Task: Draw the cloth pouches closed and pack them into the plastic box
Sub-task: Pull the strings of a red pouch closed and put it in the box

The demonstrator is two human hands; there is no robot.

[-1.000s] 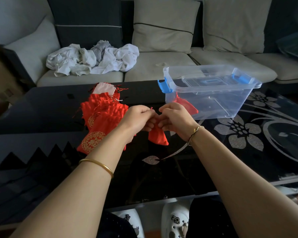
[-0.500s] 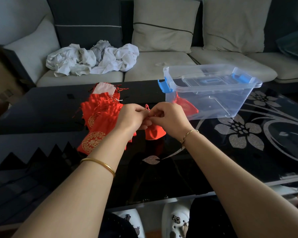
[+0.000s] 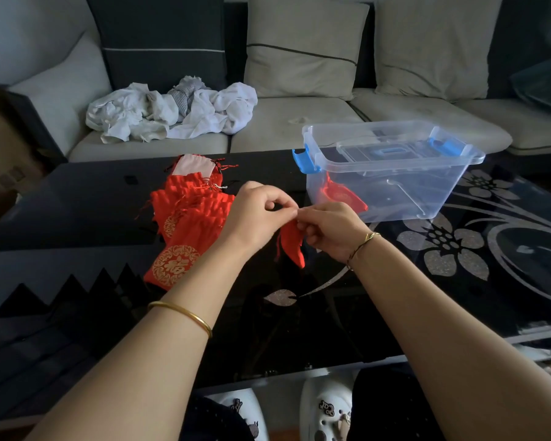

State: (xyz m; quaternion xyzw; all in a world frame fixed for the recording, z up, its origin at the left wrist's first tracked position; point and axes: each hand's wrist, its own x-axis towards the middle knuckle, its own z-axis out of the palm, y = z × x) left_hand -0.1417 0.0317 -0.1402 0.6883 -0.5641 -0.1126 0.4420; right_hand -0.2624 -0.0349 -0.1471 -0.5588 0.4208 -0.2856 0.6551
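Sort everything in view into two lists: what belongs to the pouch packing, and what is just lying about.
Job: held pouch, pinched near its mouth by left hand and right hand; pouch pile on the table; plastic box; pouch in the box.

Lying about: white clothes on the sofa; cushions; white shoes below the table's near edge.

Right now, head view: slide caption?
The left hand and right hand pinch a red pouch over the black table; pouch pile at left, packed pouch inside the plastic box.
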